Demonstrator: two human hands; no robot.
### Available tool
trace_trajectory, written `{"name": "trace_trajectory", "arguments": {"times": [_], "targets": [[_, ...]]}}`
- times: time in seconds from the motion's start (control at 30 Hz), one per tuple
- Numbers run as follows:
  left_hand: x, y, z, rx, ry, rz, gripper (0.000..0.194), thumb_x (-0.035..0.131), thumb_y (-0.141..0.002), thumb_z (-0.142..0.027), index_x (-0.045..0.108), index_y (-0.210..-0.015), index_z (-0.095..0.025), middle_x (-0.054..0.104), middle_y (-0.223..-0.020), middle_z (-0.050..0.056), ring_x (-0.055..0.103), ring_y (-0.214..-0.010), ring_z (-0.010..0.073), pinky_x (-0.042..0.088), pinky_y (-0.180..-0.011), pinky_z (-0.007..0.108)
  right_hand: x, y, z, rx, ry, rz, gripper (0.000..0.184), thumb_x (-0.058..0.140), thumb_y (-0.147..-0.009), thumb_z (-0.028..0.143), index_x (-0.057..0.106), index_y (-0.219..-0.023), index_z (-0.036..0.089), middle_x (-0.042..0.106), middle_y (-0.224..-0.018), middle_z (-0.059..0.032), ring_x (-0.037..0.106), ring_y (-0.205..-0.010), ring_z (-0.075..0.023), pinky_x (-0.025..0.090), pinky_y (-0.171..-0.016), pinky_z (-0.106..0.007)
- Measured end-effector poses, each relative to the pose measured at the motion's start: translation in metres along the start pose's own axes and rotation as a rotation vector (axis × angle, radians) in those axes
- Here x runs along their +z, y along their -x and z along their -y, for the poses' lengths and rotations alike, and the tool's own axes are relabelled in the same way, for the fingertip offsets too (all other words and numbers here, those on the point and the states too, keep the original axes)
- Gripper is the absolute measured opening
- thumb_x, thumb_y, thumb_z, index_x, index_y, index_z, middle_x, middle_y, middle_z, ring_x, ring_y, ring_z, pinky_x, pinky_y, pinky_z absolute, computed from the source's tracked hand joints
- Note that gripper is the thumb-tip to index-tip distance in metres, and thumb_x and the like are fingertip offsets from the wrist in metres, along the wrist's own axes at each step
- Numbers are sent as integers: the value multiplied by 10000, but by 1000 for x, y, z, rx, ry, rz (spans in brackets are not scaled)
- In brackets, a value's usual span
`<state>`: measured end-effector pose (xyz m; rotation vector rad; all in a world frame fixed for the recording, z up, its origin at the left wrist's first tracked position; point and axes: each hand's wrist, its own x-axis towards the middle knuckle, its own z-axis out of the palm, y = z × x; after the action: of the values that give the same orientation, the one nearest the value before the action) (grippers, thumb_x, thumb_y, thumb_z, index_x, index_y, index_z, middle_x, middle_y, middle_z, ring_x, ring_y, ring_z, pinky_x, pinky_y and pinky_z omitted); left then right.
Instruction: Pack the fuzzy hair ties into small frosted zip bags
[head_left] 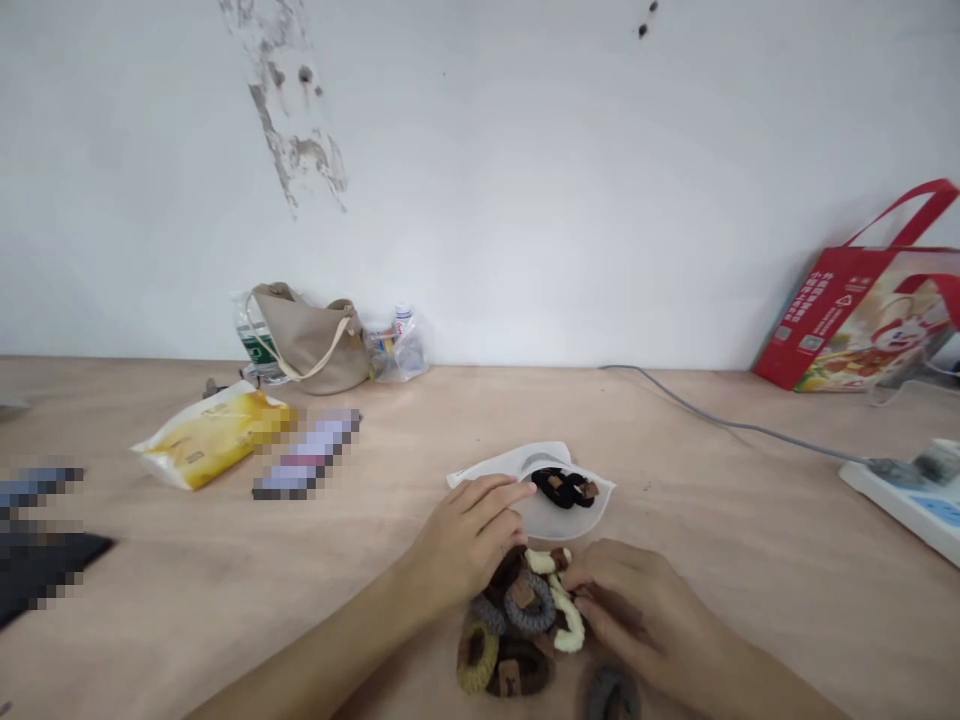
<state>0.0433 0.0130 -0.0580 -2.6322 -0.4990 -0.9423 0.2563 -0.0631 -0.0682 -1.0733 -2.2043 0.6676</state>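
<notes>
A pile of fuzzy hair ties (529,603) in grey, brown, olive and cream lies on the table in front of me, several with small brown tags. My right hand (649,605) pinches a cream hair tie (570,625) at the pile's right side. Over the pile's upper left reaches my left hand (476,525), its index finger stretched to the edge of a white frosted bag (570,522); its thumb is hidden. Black hair ties (559,487) sit in the bag's mouth. Close to me, a blurred dark grey hair tie (611,693) lies apart from the pile.
A yellow tissue pack (225,430) and a phone (311,455) lie to the left. Along the wall stand a beige bag (315,340), a clear plastic bag (401,350) and a red carrier bag (847,320). A grey cable (712,415) runs to a white power strip (907,500).
</notes>
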Motion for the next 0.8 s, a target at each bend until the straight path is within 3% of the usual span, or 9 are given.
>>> {"name": "trace_trajectory", "arguments": {"times": [0.4, 0.6, 0.7, 0.8], "targets": [[-2, 1, -1, -11, 4, 34, 201, 489, -897, -231, 582, -730, -168, 670, -1087, 54, 568, -1028, 190, 495, -840, 325, -1, -3, 0, 21, -58, -2, 234, 455, -831, 91, 582, -963, 236, 655, -890, -7, 600, -798, -139, 457, -740, -235], [-1, 1, 0, -13, 3, 40, 206, 510, -888, -269, 564, -718, -166, 667, -1095, 55, 572, -1027, 204, 496, -839, 335, -10, 1, 11, 10, -52, 146, 37, 585, -779, 216, 598, -813, 225, 635, -792, 4, 589, -693, -139, 452, -652, -211], [0, 1, 1, -8, 8, 32, 206, 513, -887, -275, 560, -718, -166, 666, -1094, 58, 572, -1027, 203, 497, -838, 335, -12, 3, 13, -36, -76, 201, 103, 634, -756, 273, 613, -852, 241, 646, -867, -1, 602, -757, -154, 453, -681, -217], [1, 2, 1, -9, 14, 27, 194, 520, -883, -265, 555, -720, -166, 666, -1098, 55, 571, -1031, 204, 499, -840, 339, -11, 3, 10, -36, -24, 197, 92, 605, -765, 211, 603, -851, 247, 642, -861, 6, 598, -766, -151, 443, -691, -217]]}}
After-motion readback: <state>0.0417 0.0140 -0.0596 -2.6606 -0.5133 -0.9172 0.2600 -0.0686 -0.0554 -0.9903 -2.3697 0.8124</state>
